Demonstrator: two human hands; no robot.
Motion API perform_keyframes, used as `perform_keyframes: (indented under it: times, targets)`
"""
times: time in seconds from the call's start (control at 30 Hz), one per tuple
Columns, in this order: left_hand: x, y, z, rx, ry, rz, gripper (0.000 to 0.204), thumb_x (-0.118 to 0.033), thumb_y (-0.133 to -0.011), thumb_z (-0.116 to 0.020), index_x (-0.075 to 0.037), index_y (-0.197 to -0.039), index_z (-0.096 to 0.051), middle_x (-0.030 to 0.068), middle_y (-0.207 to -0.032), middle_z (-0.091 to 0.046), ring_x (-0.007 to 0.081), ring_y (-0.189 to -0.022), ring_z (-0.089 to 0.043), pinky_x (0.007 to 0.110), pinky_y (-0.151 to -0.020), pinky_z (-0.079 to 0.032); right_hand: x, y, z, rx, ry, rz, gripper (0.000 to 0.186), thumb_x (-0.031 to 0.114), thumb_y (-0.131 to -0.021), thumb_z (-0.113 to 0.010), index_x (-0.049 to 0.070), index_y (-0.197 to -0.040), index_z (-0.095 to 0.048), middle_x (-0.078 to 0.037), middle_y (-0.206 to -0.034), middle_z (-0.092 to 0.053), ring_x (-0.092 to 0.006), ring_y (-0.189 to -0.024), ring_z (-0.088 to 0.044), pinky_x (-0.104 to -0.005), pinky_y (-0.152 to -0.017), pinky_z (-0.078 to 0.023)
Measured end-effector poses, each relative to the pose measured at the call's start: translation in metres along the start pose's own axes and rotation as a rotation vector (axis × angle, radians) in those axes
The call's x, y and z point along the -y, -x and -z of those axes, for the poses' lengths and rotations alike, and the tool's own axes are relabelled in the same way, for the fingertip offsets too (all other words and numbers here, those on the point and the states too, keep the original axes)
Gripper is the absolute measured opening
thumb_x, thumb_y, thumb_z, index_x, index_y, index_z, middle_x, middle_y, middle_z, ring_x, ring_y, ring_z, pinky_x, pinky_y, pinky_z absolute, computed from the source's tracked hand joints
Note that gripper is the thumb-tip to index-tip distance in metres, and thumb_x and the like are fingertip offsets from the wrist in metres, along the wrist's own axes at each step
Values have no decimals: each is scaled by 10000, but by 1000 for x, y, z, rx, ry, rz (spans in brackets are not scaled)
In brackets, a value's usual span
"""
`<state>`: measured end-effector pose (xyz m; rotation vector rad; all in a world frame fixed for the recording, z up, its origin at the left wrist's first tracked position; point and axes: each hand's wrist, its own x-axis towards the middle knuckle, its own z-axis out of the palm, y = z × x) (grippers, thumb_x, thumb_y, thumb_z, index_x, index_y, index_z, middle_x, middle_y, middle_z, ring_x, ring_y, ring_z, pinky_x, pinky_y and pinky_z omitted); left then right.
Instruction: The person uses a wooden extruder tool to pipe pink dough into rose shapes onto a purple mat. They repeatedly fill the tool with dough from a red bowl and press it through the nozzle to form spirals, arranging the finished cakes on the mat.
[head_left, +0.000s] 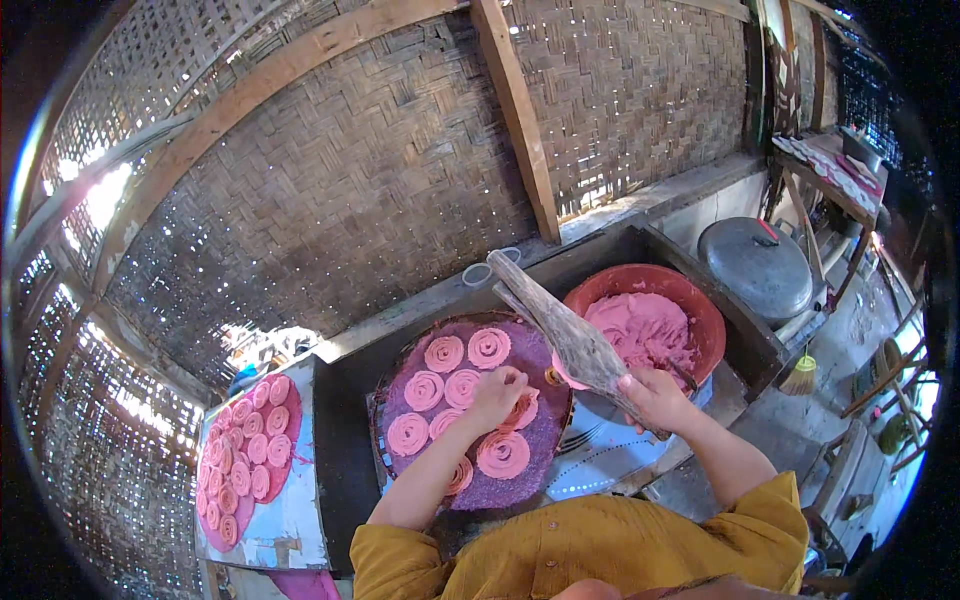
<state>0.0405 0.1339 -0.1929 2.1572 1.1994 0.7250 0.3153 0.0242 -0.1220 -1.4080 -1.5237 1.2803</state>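
My right hand (655, 398) is wrapped round the lower end of a long weathered piece of wood (580, 345), split into two arms at its far end. It slants over the right edge of a round purple mat (545, 465). Several pink dough spirals (503, 455) lie on that mat. Above the spirals near the mat's middle is my left hand (498, 398), its fingers curled together. Whatever they hold, if anything, is hidden. A bit of pink dough (568, 372) shows beside the wood's underside.
To the right, a red basin (712, 330) holds pink dough (640, 325). Behind it stands a large lidded metal pot (755, 265). At left, another round mat of pink spirals (245, 450) rests on a light board (300, 500). A woven bamboo wall (350, 180) rises behind.
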Motion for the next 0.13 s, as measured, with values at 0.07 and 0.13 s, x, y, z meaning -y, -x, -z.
perform_keyframes:
  times: [0.07, 0.13]
  targets:
    - [4, 6, 1, -18, -171, -176, 369, -383, -854, -462, -62, -995, -576, 82, -901, -662, 270, -960, -504, 357, -874, -349, 0, 1, 0, -7, -30, -8, 412, 378, -906, -428, -8, -890, -573, -67, -565, -544, -138, -427, -539, -284, -399, -442]
    - [5, 9, 2, -16, -256, -249, 373, -383, -849, -472, -82, -1050, -565, 86, -959, -651, 269, -1027, -462, 366, -897, -326, -1, 2, 1, -3, -50, -8, 411, 380, -905, -430, -5, -894, -572, -66, -565, -544, -138, -429, -539, -282, -402, -442]
